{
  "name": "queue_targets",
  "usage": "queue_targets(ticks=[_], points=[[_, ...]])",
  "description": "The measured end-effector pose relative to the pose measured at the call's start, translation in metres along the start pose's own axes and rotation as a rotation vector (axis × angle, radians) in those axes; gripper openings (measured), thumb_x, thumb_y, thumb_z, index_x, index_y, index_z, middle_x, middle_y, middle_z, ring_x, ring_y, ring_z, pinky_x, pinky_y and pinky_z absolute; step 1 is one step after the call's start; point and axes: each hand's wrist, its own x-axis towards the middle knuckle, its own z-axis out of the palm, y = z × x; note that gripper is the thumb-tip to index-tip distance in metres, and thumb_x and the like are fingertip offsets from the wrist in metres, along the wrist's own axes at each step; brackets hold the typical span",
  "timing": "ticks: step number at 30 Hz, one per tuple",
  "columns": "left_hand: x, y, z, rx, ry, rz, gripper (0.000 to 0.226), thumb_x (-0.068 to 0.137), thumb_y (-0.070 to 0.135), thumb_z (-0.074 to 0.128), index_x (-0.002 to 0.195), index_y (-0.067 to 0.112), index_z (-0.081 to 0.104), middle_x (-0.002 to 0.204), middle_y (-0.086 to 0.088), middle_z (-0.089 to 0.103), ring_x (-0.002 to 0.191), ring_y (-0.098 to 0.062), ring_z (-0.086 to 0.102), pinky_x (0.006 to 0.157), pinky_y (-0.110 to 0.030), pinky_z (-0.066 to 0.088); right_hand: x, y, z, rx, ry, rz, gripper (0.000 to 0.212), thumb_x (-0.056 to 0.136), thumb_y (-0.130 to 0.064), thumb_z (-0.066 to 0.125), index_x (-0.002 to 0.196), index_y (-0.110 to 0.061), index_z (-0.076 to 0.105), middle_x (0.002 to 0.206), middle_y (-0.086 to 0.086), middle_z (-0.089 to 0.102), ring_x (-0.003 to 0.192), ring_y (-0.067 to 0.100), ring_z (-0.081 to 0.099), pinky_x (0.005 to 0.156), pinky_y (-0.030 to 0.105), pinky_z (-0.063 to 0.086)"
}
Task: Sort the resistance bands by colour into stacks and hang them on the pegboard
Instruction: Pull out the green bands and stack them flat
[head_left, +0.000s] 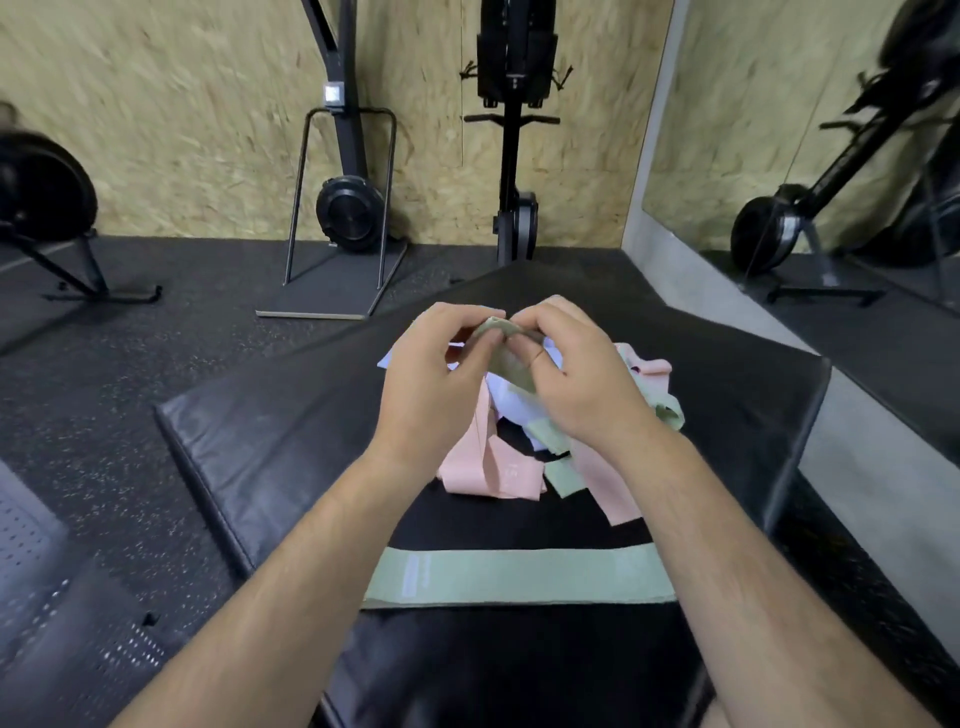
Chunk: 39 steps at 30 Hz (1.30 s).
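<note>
Black padded mat (260, 441) on a gym floor. Nearest: one green band (519, 577) laid flat and crosswise, apparently the start of a green stack. Beyond it, a mixed heap (493, 467) of pink, pale and green bands, overlapping. Above the heap, left hand (436, 374) and right hand (582, 374) both pinch a bunched green band (511, 366) of matte fabric. Advice: lift clear, flatten, align on the flat one. Its lower end is hidden, possibly tangled. Exercise machines (353, 208) stand against the far wall.

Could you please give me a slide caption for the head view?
The left hand and right hand pinch a green band over the pile on a mat.
</note>
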Motion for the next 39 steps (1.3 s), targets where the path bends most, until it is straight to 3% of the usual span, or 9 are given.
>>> queue_targets(ticks=[3, 9, 13, 17, 20, 25, 29, 35, 39], points=[[0.009, 0.038, -0.01, -0.062, -0.006, 0.021, 0.02, 0.094, 0.01, 0.065, 0.098, 0.028, 0.072, 0.095, 0.009, 0.071, 0.092, -0.008, 0.066, 0.081, -0.025, 0.053, 0.004, -0.03, -0.032, 0.05, 0.012, -0.032, 0.009, 0.1, -0.01, 0.058, 0.099, -0.012, 0.066, 0.095, -0.005, 0.056, 0.091, 0.004, 0.054, 0.079, 0.015, 0.043], [-0.006, 0.094, -0.033, -0.156, -0.063, 0.018, 0.021, 0.092, 0.008, 0.068, 0.109, 0.02, 0.072, 0.092, 0.007, 0.072, 0.087, -0.009, 0.067, 0.078, -0.027, 0.054, -0.021, -0.078, -0.072, 0.233, -0.066, 0.028, 0.007, 0.102, -0.021, 0.059, 0.1, -0.019, 0.066, 0.094, 0.009, 0.067, 0.091, 0.033, 0.062, 0.084, 0.051, 0.051], [-0.034, 0.105, -0.048, -0.162, -0.109, 0.002, 0.026, 0.09, 0.007, 0.068, 0.107, 0.026, 0.073, 0.086, 0.002, 0.071, 0.079, -0.015, 0.064, 0.075, -0.036, 0.055, -0.045, -0.095, -0.075, 0.261, -0.116, 0.057, 0.007, 0.099, -0.026, 0.063, 0.099, -0.024, 0.069, 0.093, 0.011, 0.071, 0.091, 0.039, 0.065, 0.084, 0.059, 0.053], [-0.067, 0.095, -0.056, -0.145, -0.109, -0.089, 0.015, 0.088, 0.011, 0.069, 0.093, 0.025, 0.072, 0.077, 0.006, 0.069, 0.074, -0.023, 0.063, 0.072, -0.042, 0.052, -0.071, -0.099, -0.065, 0.25, -0.225, 0.137, 0.012, 0.1, -0.025, 0.064, 0.099, -0.016, 0.071, 0.091, 0.011, 0.071, 0.087, 0.037, 0.063, 0.083, 0.044, 0.055], [-0.094, 0.072, -0.058, -0.119, -0.128, -0.201, 0.005, 0.088, 0.015, 0.072, 0.086, 0.02, 0.072, 0.067, 0.011, 0.062, 0.065, -0.011, 0.056, 0.067, -0.036, 0.047, -0.092, -0.09, -0.048, 0.181, -0.345, 0.217, 0.016, 0.098, -0.029, 0.065, 0.093, -0.017, 0.072, 0.078, -0.002, 0.063, 0.067, 0.01, 0.052, 0.069, 0.023, 0.042], [-0.123, 0.019, -0.06, -0.069, -0.135, -0.453, 0.002, 0.084, 0.018, 0.075, 0.083, 0.019, 0.075, 0.074, 0.0, 0.07, 0.065, -0.008, 0.057, 0.068, -0.031, 0.05, -0.116, -0.057, -0.011, 0.164, -0.488, 0.405, 0.022, 0.095, -0.036, 0.069, 0.088, -0.015, 0.071, 0.054, -0.021, 0.053, 0.053, -0.006, 0.046, 0.057, 0.008, 0.036], [-0.129, -0.015, -0.061, -0.033, -0.138, -0.539, 0.004, 0.081, 0.015, 0.078, 0.081, 0.018, 0.076, 0.072, -0.001, 0.07, 0.061, -0.009, 0.057, 0.064, -0.022, 0.049, -0.112, -0.032, 0.015, 0.135, -0.567, 0.478, 0.021, 0.09, -0.042, 0.074, 0.085, -0.022, 0.075, 0.07, -0.015, 0.069, 0.068, -0.006, 0.059, 0.077, 0.018, 0.047], [-0.115, -0.059, -0.065, 0.014, -0.143, -0.611, 0.01, 0.078, 0.009, 0.079, 0.083, 0.013, 0.072, 0.064, -0.002, 0.057, 0.055, -0.014, 0.053, 0.058, -0.027, 0.048, -0.082, -0.003, 0.041, -0.076, -0.672, 0.473, 0.041, 0.089, -0.053, 0.07, 0.084, -0.012, 0.072, 0.078, -0.01, 0.059, 0.072, 0.008, 0.055, 0.067, 0.026, 0.042], [-0.114, -0.079, -0.069, 0.139, -0.182, -0.616, 0.009, 0.078, 0.015, 0.079, 0.08, 0.017, 0.071, 0.07, -0.001, 0.064, 0.058, -0.011, 0.056, 0.059, -0.03, 0.05, -0.079, 0.005, 0.062, -0.076, -0.73, 0.481, 0.034, 0.091, -0.052, 0.068, 0.082, -0.019, 0.072, 0.079, -0.009, 0.059, 0.071, 0.007, 0.055, 0.062, 0.022, 0.04]])
